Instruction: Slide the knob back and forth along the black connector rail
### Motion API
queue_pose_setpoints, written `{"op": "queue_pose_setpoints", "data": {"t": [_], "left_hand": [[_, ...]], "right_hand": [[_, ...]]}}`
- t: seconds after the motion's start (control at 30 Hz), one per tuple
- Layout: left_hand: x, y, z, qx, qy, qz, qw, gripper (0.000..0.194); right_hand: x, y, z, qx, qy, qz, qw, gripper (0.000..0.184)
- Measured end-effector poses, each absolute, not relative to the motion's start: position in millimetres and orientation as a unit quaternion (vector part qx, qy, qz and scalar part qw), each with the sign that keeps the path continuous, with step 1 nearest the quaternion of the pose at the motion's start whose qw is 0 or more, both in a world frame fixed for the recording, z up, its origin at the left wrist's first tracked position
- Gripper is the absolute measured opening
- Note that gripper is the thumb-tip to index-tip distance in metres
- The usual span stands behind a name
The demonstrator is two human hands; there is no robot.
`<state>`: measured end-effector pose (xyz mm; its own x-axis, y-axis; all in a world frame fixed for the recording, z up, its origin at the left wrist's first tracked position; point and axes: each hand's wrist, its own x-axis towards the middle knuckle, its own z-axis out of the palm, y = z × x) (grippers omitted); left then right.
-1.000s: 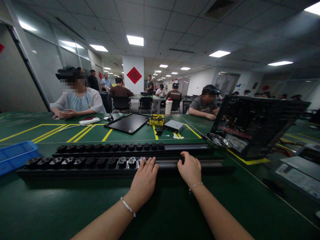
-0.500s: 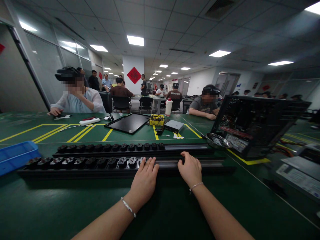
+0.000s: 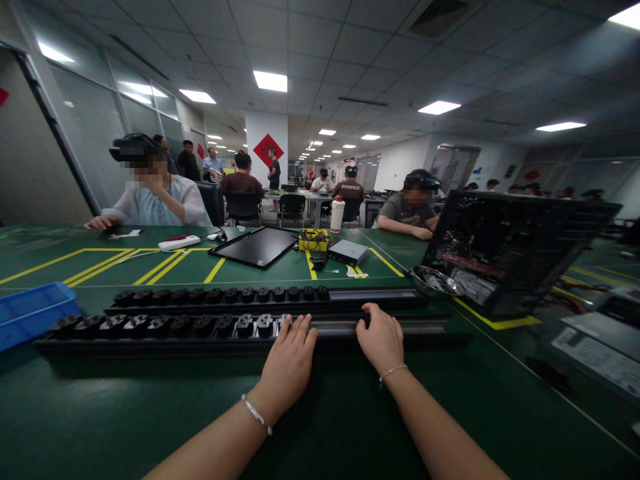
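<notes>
The near rail (image 3: 337, 329) lies under my hands. My left hand (image 3: 289, 360) rests flat, fingers extended, at its row of pieces (image 3: 203, 325); my right hand (image 3: 383, 343) curls at a dark piece (image 3: 367, 321), grip unclear. Just beyond both is the far rail (image 3: 373, 294).

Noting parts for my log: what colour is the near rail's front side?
The front side of the near rail is black, seen best in the head view.

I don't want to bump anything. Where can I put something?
In front of the near rail, the table is bare left of the left arm and between it and the right arm. It's crowded around the metal bowl, beside the computer case.
</notes>
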<state>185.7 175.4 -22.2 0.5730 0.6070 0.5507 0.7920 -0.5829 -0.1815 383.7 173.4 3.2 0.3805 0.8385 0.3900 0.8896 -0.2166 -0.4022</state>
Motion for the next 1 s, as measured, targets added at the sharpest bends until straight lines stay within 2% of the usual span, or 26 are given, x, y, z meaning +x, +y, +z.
{"op": "queue_pose_setpoints", "data": {"t": [1.0], "left_hand": [[184.9,176.7,-23.7,-0.865,-0.402,-0.221,0.205,0.037]], "right_hand": [[384.5,172.1,1.9,-0.780,-0.550,-0.052,0.293,0.026]]}}
